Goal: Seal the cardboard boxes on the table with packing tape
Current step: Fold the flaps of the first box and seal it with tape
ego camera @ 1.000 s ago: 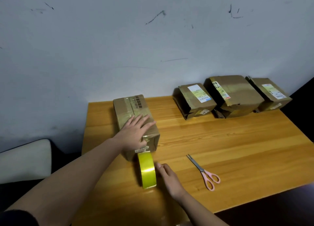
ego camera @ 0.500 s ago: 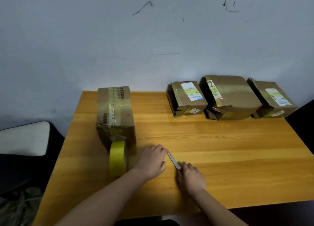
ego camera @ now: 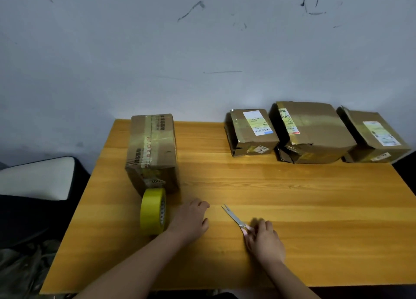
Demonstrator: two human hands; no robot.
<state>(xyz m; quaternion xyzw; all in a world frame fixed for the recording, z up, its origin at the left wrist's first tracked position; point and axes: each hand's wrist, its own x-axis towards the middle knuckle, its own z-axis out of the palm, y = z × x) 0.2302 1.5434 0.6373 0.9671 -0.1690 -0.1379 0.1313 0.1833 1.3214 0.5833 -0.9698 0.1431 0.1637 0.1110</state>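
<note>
Yellow tape roll (ego camera: 153,211) on edge against taped cardboard box (ego camera: 152,151); left hand (ego camera: 190,220) relaxed, released; right hand (ego camera: 263,240) grasping steel scissors (ego camera: 235,218), blades parted.

The right hand (ego camera: 264,241) hides the handles of the scissors (ego camera: 234,217); its fingers are blurred. Box labels are too small to read.

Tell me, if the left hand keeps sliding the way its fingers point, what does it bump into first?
Probably the tips of the scissors. The left hand points right, towards the blades, with only bare table between. Depth is hard to judge, so it might slip past.
</note>
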